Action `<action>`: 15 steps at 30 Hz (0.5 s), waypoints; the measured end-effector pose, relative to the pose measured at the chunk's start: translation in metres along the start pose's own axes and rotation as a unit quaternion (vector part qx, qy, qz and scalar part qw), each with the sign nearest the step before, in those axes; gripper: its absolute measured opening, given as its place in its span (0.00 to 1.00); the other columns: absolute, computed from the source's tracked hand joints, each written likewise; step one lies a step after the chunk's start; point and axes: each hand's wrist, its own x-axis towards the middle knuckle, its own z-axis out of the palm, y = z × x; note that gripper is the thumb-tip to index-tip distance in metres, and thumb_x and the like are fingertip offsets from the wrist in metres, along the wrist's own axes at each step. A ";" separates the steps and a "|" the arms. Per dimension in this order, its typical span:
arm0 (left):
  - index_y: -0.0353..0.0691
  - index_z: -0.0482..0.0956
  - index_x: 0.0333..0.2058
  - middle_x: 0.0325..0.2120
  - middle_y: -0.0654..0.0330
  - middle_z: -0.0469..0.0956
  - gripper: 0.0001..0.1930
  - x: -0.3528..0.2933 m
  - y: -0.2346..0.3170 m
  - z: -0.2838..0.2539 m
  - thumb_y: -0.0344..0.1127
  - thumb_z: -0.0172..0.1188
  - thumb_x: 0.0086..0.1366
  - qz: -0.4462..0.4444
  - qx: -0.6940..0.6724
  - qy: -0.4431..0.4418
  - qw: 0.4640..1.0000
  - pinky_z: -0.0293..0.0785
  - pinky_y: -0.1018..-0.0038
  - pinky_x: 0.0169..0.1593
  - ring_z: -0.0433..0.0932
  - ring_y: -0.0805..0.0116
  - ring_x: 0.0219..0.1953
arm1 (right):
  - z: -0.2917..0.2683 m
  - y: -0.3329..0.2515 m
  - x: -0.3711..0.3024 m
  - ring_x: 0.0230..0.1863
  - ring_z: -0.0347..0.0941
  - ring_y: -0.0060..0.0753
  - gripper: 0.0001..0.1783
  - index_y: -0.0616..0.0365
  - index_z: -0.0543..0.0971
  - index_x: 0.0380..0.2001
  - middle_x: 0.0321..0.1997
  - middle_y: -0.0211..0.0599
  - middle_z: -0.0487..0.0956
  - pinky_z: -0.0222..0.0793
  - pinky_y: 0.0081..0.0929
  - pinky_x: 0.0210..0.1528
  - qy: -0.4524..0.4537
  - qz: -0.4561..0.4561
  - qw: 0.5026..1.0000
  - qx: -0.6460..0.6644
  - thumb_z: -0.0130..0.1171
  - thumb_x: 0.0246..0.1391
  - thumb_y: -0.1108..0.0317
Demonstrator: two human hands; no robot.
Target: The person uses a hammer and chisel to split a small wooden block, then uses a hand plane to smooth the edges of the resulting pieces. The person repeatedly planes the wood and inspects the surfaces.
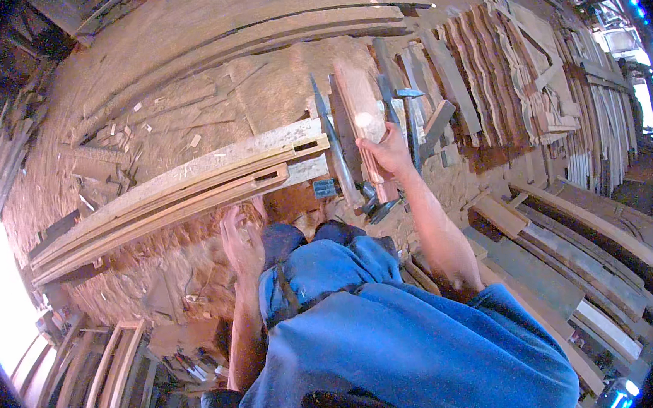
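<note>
My right hand is closed on the edge of a reddish-brown wooden board, thumb lying across its face. My left hand is lifted in front of my body, fingers apart and nothing visible in it. Just beyond it lie two long wooden rails, each with a slot cut near its right end. Between the rails and the board is a long pointed metal tool. A hammer lies to the right of the board. A small dark blue box sits near the rail ends.
Wavy-edged wooden pieces stand in a row at the right. Long planks lie on the dusty ground at the far side. Stacked timber fills the lower right, with curved wooden parts at the lower left. Wood scraps litter the left.
</note>
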 end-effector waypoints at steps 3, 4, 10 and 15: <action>0.34 0.71 0.57 0.53 0.47 0.75 0.21 0.007 0.024 0.003 0.31 0.61 0.66 -0.007 -0.052 -0.028 0.998 0.73 0.60 0.55 0.79 0.52 0.48 | -0.020 -0.019 -0.013 0.51 0.76 0.36 0.52 0.63 0.59 0.60 0.51 0.46 0.77 0.73 0.33 0.56 0.028 0.043 0.996 0.074 0.81 0.40 0.54; 0.34 0.71 0.57 0.53 0.48 0.75 0.22 0.011 0.037 0.005 0.32 0.61 0.66 -0.006 -0.067 -0.040 0.997 0.73 0.61 0.55 0.79 0.53 0.47 | -0.021 -0.027 -0.017 0.51 0.76 0.36 0.52 0.63 0.60 0.60 0.51 0.46 0.77 0.73 0.33 0.57 0.023 0.047 0.987 0.150 0.81 0.40 0.54; 0.34 0.54 0.67 0.55 0.45 0.74 0.37 0.004 0.132 0.049 0.36 0.64 0.67 -0.123 -0.388 -0.328 0.852 0.75 0.64 0.56 0.78 0.60 0.52 | 0.020 -0.072 -0.034 0.49 0.76 0.30 0.38 0.60 0.68 0.57 0.49 0.37 0.78 0.74 0.34 0.53 0.054 0.001 0.933 0.356 0.78 0.48 0.62; 0.29 0.74 0.48 0.32 0.56 0.83 0.18 0.005 0.133 0.042 0.42 0.54 0.73 -0.179 -0.278 -0.289 0.899 0.78 0.69 0.41 0.83 0.66 0.32 | 0.032 -0.086 -0.047 0.55 0.76 0.38 0.26 0.63 0.70 0.59 0.55 0.38 0.79 0.73 0.38 0.56 0.012 0.085 0.870 0.485 0.63 0.63 0.61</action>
